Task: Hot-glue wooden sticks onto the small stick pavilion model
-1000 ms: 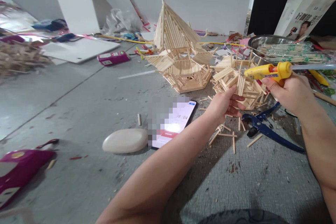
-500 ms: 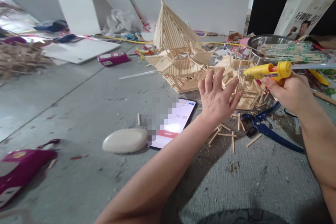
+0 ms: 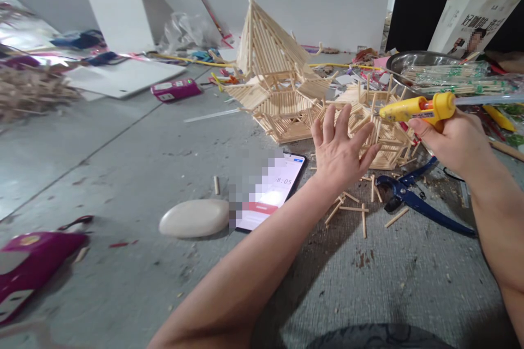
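Around a yellow glue gun (image 3: 417, 109) at the right, my right hand (image 3: 454, 139) is closed. The gun's nozzle points left, at the upright sticks of a smaller wooden stick frame (image 3: 388, 144). My left hand (image 3: 339, 152) has its fingers spread over the left side of that frame, and I see nothing held in it. The hand hides part of the frame. Behind and to the left stands a larger stick model (image 3: 282, 98) with a tall pointed roof (image 3: 270, 43).
Below the frame lie blue-handled cutters (image 3: 421, 207) and short loose sticks (image 3: 363, 221). A phone (image 3: 270, 191) and a pale oval object (image 3: 194, 218) are left of my forearm. A metal bowl (image 3: 426, 58) holds bagged sticks; purple power strips (image 3: 176, 90) lie leftward.
My left hand has shifted very slightly to the right. The glue gun and my right hand are almost where they were.
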Available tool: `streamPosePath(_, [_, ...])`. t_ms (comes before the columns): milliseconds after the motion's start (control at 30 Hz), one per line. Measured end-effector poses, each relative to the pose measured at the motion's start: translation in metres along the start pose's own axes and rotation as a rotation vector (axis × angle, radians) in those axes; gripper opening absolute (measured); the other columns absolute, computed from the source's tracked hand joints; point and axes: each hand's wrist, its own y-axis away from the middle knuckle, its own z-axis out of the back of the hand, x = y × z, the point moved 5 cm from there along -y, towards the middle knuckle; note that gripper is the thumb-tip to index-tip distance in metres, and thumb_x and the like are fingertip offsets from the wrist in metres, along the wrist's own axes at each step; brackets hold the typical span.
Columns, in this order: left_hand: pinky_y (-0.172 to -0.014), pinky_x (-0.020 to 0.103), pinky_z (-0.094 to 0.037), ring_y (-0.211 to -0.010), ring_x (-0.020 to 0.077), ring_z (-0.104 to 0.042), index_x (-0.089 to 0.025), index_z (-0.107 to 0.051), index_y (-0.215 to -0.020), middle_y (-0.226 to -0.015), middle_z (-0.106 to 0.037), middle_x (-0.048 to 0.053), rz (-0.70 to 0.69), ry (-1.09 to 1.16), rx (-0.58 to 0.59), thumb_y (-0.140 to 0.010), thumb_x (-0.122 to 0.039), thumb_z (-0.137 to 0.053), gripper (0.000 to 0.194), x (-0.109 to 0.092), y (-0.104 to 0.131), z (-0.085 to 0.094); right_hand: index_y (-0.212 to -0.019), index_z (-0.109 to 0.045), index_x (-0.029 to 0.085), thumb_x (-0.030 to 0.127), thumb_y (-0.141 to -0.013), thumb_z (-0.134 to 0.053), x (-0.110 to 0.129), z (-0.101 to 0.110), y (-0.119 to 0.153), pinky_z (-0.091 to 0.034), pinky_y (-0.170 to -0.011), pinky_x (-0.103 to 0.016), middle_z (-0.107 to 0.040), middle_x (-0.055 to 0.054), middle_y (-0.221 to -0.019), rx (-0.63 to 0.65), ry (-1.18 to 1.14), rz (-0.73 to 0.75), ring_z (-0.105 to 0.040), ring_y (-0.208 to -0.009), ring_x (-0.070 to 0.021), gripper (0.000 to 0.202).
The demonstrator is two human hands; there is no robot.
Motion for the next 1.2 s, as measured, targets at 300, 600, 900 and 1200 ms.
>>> streamPosePath(300, [-0.102, 0.052, -0.016, -0.131, 0.0346, -0.025, -0.031, -0.060, -0.109, -0.138, -0.044, 0.006, 0.005, 0.032, 0.006, -0.078, -0.050, -0.051, 0.037, 0.0001, 0.0000, -0.0002, -0.098, -0.067, 0.013, 0.060, -0.080, -0.036, 0.0012, 0.0010, 0.0006, -0.044, -0.074, -0.040, -0.071, -0.017, -0.086, 0.004, 0.009, -0.001, -0.065, -0.083, -0.0313, 0.059])
streamPosePath(600, [-0.103, 0.053, -0.015, -0.131, 0.0348, -0.024, -0.029, -0.060, -0.109, -0.137, -0.044, 0.008, 0.000, 0.020, 0.010, -0.078, -0.050, -0.051, 0.038, -0.0003, -0.0003, -0.0006, -0.096, -0.067, 0.012, 0.060, -0.080, -0.036, 0.0014, 0.0004, 0.0003, -0.044, -0.074, -0.040, -0.070, -0.018, -0.085, 0.021, 0.022, -0.009, -0.065, -0.084, -0.0318, 0.060])
streamPosePath(900, [-0.102, 0.052, -0.016, -0.131, 0.0346, -0.026, -0.030, -0.060, -0.107, -0.136, -0.045, 0.008, -0.011, 0.008, -0.011, -0.077, -0.050, -0.052, 0.037, -0.0004, 0.0003, 0.0002, -0.096, -0.067, 0.012, 0.060, -0.080, -0.036, 0.0015, 0.0001, 0.0004, -0.044, -0.075, -0.041, -0.071, -0.019, -0.087, 0.031, 0.017, -0.010, -0.065, -0.086, -0.0330, 0.059])
streamPosePath(1200, [-0.103, 0.053, -0.015, -0.131, 0.0345, -0.025, -0.031, -0.060, -0.108, -0.137, -0.045, 0.006, -0.002, 0.034, -0.001, -0.077, -0.049, -0.052, 0.037, -0.0002, -0.0003, 0.0000, -0.096, -0.067, 0.012, 0.060, -0.080, -0.036, 0.0017, 0.0004, 0.0007, -0.045, -0.072, -0.041, -0.071, -0.018, -0.085, 0.027, 0.035, -0.011, -0.065, -0.084, -0.0333, 0.059])
